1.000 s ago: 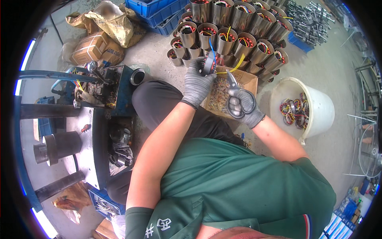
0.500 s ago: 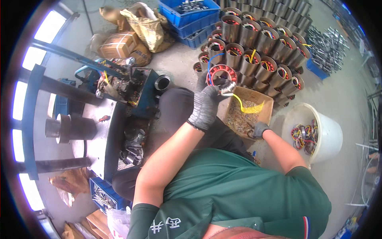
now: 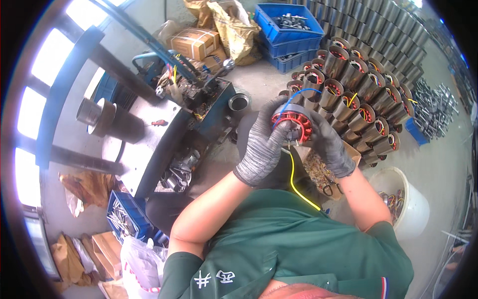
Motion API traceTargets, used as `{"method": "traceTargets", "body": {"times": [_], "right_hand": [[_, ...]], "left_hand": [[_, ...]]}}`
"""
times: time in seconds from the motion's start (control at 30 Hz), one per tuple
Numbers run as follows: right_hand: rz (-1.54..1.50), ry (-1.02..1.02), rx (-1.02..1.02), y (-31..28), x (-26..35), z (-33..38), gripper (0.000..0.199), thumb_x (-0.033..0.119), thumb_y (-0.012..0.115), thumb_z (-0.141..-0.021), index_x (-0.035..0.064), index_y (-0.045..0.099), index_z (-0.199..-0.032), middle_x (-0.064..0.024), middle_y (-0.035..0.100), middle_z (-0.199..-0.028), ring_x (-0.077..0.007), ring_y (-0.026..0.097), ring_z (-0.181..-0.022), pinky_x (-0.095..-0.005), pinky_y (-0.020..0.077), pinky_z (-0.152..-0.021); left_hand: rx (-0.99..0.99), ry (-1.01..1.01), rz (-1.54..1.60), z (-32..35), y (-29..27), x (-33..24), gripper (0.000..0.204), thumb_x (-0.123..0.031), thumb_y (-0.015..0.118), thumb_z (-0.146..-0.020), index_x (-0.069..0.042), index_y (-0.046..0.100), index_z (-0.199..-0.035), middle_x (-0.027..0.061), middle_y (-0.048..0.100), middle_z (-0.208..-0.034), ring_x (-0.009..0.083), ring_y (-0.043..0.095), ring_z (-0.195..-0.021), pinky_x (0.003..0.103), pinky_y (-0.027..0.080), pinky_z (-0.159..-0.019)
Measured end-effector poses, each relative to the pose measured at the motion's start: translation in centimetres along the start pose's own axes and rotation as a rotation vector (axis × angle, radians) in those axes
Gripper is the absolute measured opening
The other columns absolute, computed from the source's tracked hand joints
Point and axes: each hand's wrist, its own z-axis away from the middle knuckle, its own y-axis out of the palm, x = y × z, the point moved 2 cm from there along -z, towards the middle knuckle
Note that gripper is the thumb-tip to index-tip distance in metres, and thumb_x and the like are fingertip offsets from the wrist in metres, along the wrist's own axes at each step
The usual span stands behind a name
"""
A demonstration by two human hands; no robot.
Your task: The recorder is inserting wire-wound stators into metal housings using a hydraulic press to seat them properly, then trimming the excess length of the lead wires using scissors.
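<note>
In front of my knees I hold a motor stator (image 3: 301, 121), a metal ring with red insulated windings inside. A yellow wire (image 3: 294, 180) hangs from it toward my shirt, and a blue wire (image 3: 290, 101) arcs over its upper side. My left hand (image 3: 263, 145), in a grey glove, is closed around the stator's left side. My gloved right hand (image 3: 332, 148) grips its right side, fingers partly hidden behind it. Below the right hand, a cardboard box (image 3: 352, 153) holds many small pieces.
Stacked metal cylinders (image 3: 332, 61) stand ahead to the right, many with windings inside. A white bucket (image 3: 417, 205) of wound parts is at the right. On the left is a press (image 3: 132, 169) with a red-handled screwdriver (image 3: 159, 123) on its plate. Blue crates (image 3: 289, 47) stand behind.
My right hand has come up from the cardboard box to the stator, which both hands now hold. The stator has turned, and the yellow wire now hangs down. The whole view has shifted.
</note>
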Motion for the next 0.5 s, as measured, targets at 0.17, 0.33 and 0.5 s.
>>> {"method": "traceTargets", "body": {"times": [0.17, 0.33, 0.5], "right_hand": [[-0.974, 0.3, 0.135, 10.0, 3.8, -3.6, 0.055, 0.045, 0.057, -0.101, 0.0059, 0.051, -0.139, -0.0124, 0.062, -0.13, -0.0237, 0.064, -0.116, -0.0396, 0.0536, -0.101], [-0.977, 0.507, 0.462, 18.0, 4.6, -6.1, 0.043, 0.043, 0.053, -0.104, 0.0096, 0.057, -0.131, -0.0106, 0.067, -0.121, -0.0232, 0.067, -0.11, -0.0424, 0.0573, -0.096], [-0.934, 0.696, 0.661, 25.7, 3.9, -8.5, 0.047, 0.047, 0.051, -0.105, 0.0086, 0.058, -0.131, -0.011, 0.068, -0.117, -0.0231, 0.068, -0.107, -0.0441, 0.056, -0.096]], "left_hand": [[-0.112, 0.343, -0.796, 0.8, -5.2, -3.0, 0.053, -0.025, 0.066, -0.092, -0.006, 0.055, -0.14, 0.0175, 0.053, -0.143, 0.0348, 0.047, -0.135, 0.045, 0.034, -0.116], [-0.158, 0.405, -1.018, 3.9, -12.2, -6.5, 0.05, -0.008, 0.067, -0.087, -0.006, 0.059, -0.136, 0.0173, 0.052, -0.145, 0.036, 0.049, -0.133, 0.045, 0.038, -0.114], [-0.276, 0.452, -1.055, 8.7, -17.3, -9.5, 0.05, -0.007, 0.076, -0.075, -0.009, 0.067, -0.124, 0.0168, 0.059, -0.131, 0.0379, 0.055, -0.123, 0.047, 0.047, -0.105]]}}
